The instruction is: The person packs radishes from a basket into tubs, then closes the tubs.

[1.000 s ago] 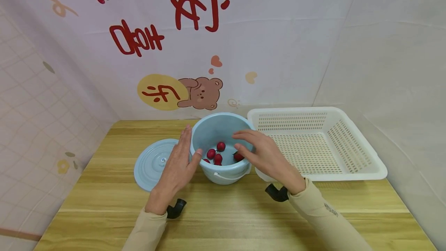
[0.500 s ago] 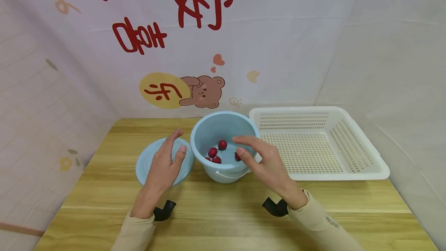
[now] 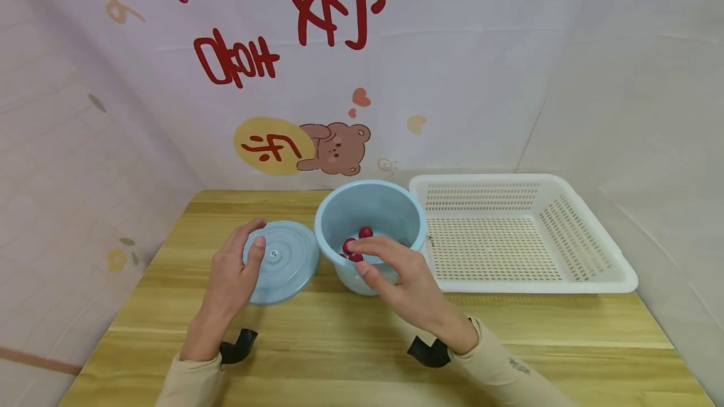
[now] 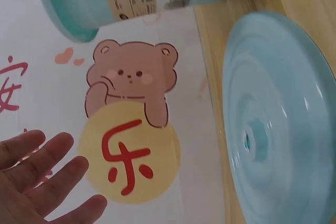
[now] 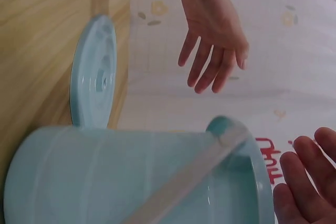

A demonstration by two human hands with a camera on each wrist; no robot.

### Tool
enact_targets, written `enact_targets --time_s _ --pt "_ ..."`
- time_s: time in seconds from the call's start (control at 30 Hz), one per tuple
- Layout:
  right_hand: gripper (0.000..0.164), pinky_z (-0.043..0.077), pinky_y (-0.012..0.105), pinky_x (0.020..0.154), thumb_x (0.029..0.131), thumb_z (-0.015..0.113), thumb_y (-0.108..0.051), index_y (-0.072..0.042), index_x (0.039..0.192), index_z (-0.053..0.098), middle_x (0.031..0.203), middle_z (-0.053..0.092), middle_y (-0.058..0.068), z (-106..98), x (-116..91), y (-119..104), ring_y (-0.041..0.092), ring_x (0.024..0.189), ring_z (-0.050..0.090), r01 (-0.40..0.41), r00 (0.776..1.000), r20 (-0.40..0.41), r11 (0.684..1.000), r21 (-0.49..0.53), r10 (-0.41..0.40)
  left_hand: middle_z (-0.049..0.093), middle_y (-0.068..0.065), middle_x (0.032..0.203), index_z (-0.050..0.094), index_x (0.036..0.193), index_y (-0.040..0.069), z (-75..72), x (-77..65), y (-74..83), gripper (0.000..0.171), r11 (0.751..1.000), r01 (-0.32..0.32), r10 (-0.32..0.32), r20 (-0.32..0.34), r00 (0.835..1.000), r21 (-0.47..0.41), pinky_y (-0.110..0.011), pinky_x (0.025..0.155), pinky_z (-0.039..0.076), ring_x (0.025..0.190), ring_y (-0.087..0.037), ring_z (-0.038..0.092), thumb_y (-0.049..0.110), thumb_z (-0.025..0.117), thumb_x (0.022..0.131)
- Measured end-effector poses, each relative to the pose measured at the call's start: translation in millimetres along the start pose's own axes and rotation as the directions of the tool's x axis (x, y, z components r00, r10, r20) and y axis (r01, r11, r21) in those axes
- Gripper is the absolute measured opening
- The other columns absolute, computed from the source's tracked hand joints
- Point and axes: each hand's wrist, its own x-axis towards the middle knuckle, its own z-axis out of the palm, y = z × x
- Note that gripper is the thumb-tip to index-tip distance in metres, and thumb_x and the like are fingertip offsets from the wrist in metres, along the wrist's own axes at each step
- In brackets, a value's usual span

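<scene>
A light blue bucket (image 3: 370,196) stands upright mid-table, several small round red fruits (image 3: 366,232) at its bottom. My right hand (image 3: 410,281) hovers over the bucket's near right rim, fingers apart and holding nothing; it hides part of the inside. To the left of the bucket lies its round blue lid (image 3: 294,269), with a small knob in the middle. Over the lid's left edge is my left hand (image 3: 229,275), fingers loosely spread with nothing in them. In the right wrist view the bucket's white handle (image 5: 194,174) slants across its side.
A white rectangular plastic basket (image 3: 599,262) with slotted walls stands right of the bucket, close against it. Behind the wooden table (image 3: 317,344) hangs a printed cloth (image 3: 469,80) with a bear and red characters. Cloth also closes off both sides.
My left hand has moved from the bucket's left side across the lid to its left edge. My right hand has shifted a little left over the bucket.
</scene>
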Motion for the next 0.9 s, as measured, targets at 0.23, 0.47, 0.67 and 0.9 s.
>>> enact_targets --time_s 0.23,0.47,0.67,0.9 --pt "0.025 0.051 0.033 0.103 0.101 0.066 -0.012 -0.01 0.126 0.07 0.124 0.071 0.003 23 -4 -5 0.017 0.119 0.066 0.064 0.995 0.078 0.998 -0.021 -0.062 0.059 -0.019 0.144 0.055 0.145 0.002 -11.1 -5.3 -14.8 0.043 0.996 0.054 -0.055 0.018 0.998 0.065 -0.064 0.107 0.04 0.135 -0.044 0.052 0.026 0.047 0.111" --pt "0.027 0.048 0.029 0.107 0.106 0.06 -0.021 -0.007 0.128 0.069 0.129 0.07 0.002 44 -6 -11 0.015 0.124 0.063 0.119 0.98 0.17 0.99 -0.075 -0.104 0.051 -0.027 0.149 0.05 0.149 -0.001 -22.0 -7.8 -21.5 0.05 0.985 0.103 -0.114 0.079 0.99 0.136 -0.068 0.108 0.037 0.137 -0.051 0.045 0.032 0.043 0.112" --pt "0.029 0.045 0.024 0.108 0.106 0.06 -0.027 -0.012 0.129 0.07 0.131 0.067 -0.004 61 -9 -11 0.007 0.126 0.059 0.021 0.972 0.235 0.994 -0.109 0.005 0.042 -0.031 0.155 0.044 0.153 -0.002 -28.3 -6.0 -30.4 0.057 0.973 0.151 -0.176 0.144 0.974 0.173 -0.07 0.109 0.033 0.141 -0.055 0.039 0.038 0.039 0.112" --pt "0.034 0.045 0.028 0.109 0.106 0.059 -0.031 -0.012 0.132 0.069 0.136 0.065 -0.003 79 -8 -3 0.007 0.13 0.056 -0.12 0.952 0.271 0.988 -0.093 0.141 0.04 -0.033 0.154 0.042 0.154 -0.004 -31.9 -5.3 -45.5 0.06 0.965 0.168 -0.203 0.17 0.964 0.2 -0.072 0.108 0.032 0.14 -0.057 0.037 0.04 0.037 0.112"
